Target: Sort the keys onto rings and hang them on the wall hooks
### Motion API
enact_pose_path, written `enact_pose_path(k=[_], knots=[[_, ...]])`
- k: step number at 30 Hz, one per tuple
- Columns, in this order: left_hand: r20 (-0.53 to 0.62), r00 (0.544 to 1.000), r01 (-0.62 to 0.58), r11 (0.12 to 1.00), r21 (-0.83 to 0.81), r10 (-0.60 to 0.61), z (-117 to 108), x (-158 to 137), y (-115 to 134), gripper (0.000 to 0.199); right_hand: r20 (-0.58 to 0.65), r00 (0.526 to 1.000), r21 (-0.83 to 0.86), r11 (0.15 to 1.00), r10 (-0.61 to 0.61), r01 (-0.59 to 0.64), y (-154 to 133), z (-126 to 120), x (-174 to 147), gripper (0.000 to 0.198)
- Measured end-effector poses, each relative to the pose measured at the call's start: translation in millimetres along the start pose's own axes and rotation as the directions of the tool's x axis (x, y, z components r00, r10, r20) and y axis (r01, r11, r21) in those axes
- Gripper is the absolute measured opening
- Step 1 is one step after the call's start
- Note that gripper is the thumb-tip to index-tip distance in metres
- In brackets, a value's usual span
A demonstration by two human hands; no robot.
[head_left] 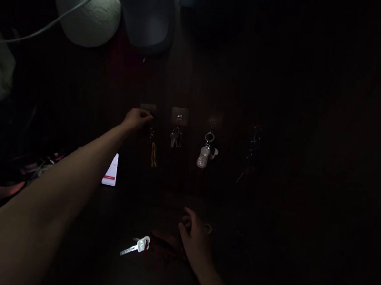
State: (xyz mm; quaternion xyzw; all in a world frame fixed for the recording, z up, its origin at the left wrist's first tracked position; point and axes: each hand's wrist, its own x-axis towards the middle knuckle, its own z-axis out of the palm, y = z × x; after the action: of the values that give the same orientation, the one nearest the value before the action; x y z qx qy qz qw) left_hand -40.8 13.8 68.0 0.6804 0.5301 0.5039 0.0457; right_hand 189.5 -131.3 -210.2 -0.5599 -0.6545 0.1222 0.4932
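My left hand [137, 119] reaches up to the leftmost wall hook [148, 107], its fingertips pinched together. Just below them hangs a keychain [153, 154] with a yellow, green and red strap; the exact point of grip is hidden. My right hand [196, 240] is low on the right, thumb and index finger apart, holding nothing that I can see. To its left a bright silver key [138, 246] lies on the dark surface, attached to a dark red cord or tassel [162, 249] that is hard to make out.
More hooks hold a key bunch [176, 138], a ring with a pale tag [203, 156] and a dim keychain [251, 150]. A lit phone [111, 171] stands beside my left forearm. Caps [88, 11] and a white cable [56, 20] hang at upper left.
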Motion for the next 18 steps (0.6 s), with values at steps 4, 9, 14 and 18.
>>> enact_pose_path(k=[4,9,14,18], knots=[[-0.004,1.0,0.009,1.0,0.012,-0.009,-4.6,8.0,-2.7,0.022,0.022,1.0,-0.006,1.0,0.003,-0.003,-0.5,-0.3,0.6,0.037],[-0.008,0.994,0.111,0.993,-0.029,-0.111,-9.0,0.5,-15.8,0.022,0.007,1.0,0.005,1.0,0.004,-0.004,-1.1,-0.1,0.0,0.037],[-0.01,0.977,0.206,0.948,-0.242,-0.215,-3.9,-10.7,-31.2,0.021,0.01,1.0,0.023,1.0,0.015,-0.015,-1.6,1.2,-0.5,0.036],[-0.064,0.961,0.225,0.896,-0.383,-0.269,9.1,-17.5,-39.1,0.02,-0.009,0.999,0.033,0.999,0.031,-0.031,-4.6,1.6,-0.8,0.035]])
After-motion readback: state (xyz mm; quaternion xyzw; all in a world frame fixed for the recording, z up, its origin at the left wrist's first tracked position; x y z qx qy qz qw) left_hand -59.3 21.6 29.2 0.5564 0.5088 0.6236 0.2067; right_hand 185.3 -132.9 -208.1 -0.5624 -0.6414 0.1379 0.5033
